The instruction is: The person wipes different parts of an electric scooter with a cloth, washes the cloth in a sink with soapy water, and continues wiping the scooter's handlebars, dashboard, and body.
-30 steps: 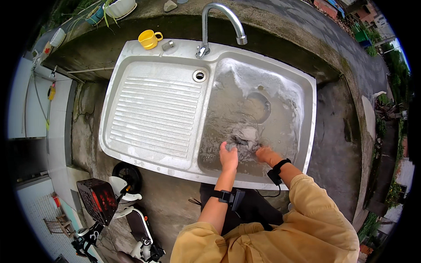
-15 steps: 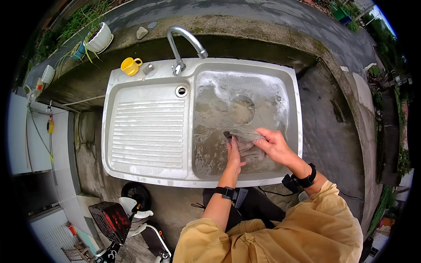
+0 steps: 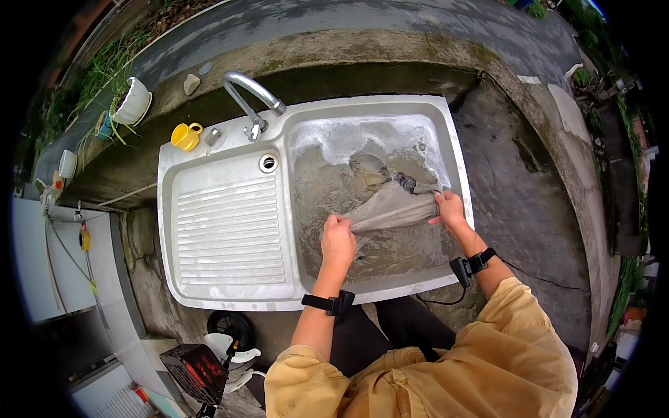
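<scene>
A wet grey cloth (image 3: 394, 211) is stretched between my hands over the murky water in the sink's right basin (image 3: 460, 174). My left hand (image 3: 338, 242) pinches its left end. At the other end my right hand (image 3: 449, 211) grips it near the basin's right side. A small dark bunched piece (image 3: 405, 182) lies at the cloth's far edge; I cannot tell whether it is part of the cloth. The cloth's lower part hangs close to the water. White foam (image 3: 369, 132) floats along the basin's far side.
A ribbed drainboard (image 3: 230, 230) fills the sink's left half. Behind it stand a curved faucet (image 3: 254, 94) and a yellow mug (image 3: 185, 136). A white flowerpot (image 3: 132, 102) is on the concrete ledge. A scooter with a black basket (image 3: 195, 373) is near the sink's front left.
My hands have moved apart, the left one leftward and the right one slightly rightward. The bunched cloth is now spread out between them. The whole view has shifted a little.
</scene>
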`<state>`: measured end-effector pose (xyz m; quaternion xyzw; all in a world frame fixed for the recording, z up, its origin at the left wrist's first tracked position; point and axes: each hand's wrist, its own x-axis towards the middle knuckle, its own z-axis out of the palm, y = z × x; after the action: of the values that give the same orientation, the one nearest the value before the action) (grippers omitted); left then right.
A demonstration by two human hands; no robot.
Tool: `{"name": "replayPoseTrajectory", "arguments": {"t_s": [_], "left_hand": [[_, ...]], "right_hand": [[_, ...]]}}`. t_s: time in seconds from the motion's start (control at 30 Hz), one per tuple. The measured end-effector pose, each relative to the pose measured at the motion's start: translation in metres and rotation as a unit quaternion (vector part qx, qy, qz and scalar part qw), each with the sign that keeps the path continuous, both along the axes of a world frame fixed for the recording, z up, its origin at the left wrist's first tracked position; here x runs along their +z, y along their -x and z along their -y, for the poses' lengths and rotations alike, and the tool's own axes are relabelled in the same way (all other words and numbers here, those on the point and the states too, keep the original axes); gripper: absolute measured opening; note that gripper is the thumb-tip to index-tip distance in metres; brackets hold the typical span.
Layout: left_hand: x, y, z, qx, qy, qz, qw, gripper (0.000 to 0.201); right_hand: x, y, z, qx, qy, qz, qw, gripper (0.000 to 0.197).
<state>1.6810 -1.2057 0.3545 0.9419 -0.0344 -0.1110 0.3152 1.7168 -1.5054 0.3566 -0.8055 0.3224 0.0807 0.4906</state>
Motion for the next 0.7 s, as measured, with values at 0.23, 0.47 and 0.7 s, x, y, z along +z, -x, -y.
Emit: {"name": "replayPoseTrajectory", "arguments": {"t_s": [0.23,0.47,0.7], "left_hand": [[-0.051,0.029,0.063,-0.087,-0.088,-0.149,0.981,0.057],[-0.106,0.008,0.090,-0.214,-0.199,-0.375,0.880,0.066],[-0.091,0.029,0.095,-0.222,-0.161,-0.392,0.878,0.058]], "right_hand": [[-0.044,0.027,-0.020,0.641,0.292,-0.011,0.710,0.055],[-0.109,0.047,-0.037,0.651,0.312,-0.259,0.641,0.048],[-0.082,0.041,-0.022,0.572,0.183,-0.282,0.748,0.033]]}}
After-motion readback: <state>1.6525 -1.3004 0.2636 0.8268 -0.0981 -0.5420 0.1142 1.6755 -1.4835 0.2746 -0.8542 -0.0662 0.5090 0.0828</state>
